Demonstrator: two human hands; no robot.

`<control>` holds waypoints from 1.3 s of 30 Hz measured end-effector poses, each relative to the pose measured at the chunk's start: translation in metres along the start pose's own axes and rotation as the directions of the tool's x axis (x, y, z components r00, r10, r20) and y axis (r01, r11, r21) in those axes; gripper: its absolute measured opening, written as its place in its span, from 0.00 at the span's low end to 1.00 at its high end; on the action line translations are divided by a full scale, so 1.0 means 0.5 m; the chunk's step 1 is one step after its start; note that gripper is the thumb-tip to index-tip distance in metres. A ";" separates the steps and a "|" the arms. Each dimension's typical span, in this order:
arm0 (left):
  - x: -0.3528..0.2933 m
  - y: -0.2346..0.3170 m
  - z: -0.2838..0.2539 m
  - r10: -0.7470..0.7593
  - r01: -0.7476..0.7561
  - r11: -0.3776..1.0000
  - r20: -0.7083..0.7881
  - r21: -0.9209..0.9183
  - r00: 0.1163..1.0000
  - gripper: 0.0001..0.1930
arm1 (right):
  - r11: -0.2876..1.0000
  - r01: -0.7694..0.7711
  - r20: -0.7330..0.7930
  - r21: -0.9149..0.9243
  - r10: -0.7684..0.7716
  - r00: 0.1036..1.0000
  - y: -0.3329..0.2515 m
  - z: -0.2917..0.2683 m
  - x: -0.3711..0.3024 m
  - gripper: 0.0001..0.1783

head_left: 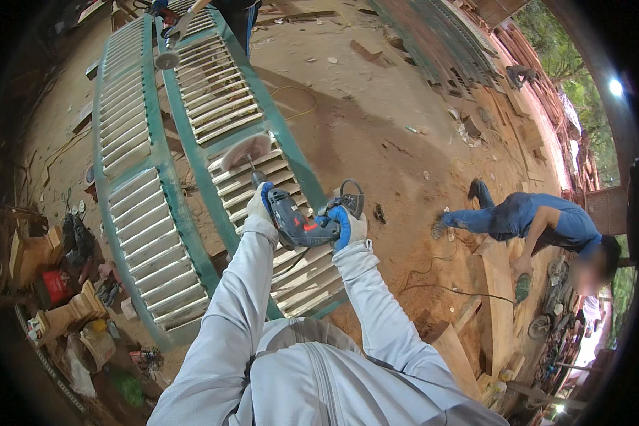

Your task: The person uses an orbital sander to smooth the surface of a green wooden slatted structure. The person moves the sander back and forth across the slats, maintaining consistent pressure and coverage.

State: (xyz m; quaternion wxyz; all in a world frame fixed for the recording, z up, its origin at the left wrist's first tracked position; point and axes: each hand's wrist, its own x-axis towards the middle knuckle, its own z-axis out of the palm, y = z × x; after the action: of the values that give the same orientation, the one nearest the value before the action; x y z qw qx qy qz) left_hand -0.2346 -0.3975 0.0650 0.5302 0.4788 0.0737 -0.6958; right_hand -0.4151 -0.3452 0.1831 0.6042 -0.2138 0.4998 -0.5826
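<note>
Both my hands wear blue-and-white gloves and grip a dark power drill (288,215) with red marks. My left hand (260,203) is wrapped round its front end, behind the chuck. At the rear handle, my right hand (349,226) is closed. A round sanding disc (247,152) sits on the drill's shaft, over the slats of the right louvered shutter (299,172); whether it touches them I cannot tell. This shutter has a green frame and pale, partly bare slats. Beside it on the left lies a second louvered shutter (161,170) of the same kind.
At the far end another person's tool with a round disc (167,59) is over the shutters. To the right a person in blue (539,216) bends over a wooden plank (498,305). More green panels (440,42) lie far right. Tools and a red container (55,285) clutter the left.
</note>
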 end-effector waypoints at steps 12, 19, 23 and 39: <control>0.016 0.020 0.018 -0.130 0.131 0.991 0.043 -0.016 0.991 0.15 | 0.998 -0.049 -0.048 0.027 0.050 0.998 0.017 0.008 0.032 0.12; 0.017 0.026 0.078 -0.167 0.168 0.986 0.187 0.008 0.968 0.14 | 0.993 0.116 -0.038 0.011 -0.116 0.993 -0.008 0.004 -0.014 0.10; 0.019 0.011 0.121 -0.156 0.142 0.984 0.135 0.110 0.978 0.14 | 0.988 0.125 -0.076 0.088 -0.119 0.990 -0.016 -0.028 -0.010 0.12; -0.016 -0.089 0.061 -0.099 0.104 0.995 0.215 -0.010 0.971 0.11 | 0.988 0.155 -0.038 0.010 -0.155 0.987 -0.021 -0.099 -0.087 0.10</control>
State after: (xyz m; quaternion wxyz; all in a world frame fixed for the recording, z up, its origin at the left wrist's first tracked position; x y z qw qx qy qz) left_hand -0.2887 -0.3919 0.0691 0.5038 0.3910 0.0478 -0.7688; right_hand -0.4547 -0.2918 0.1869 0.5491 -0.2373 0.4890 -0.6349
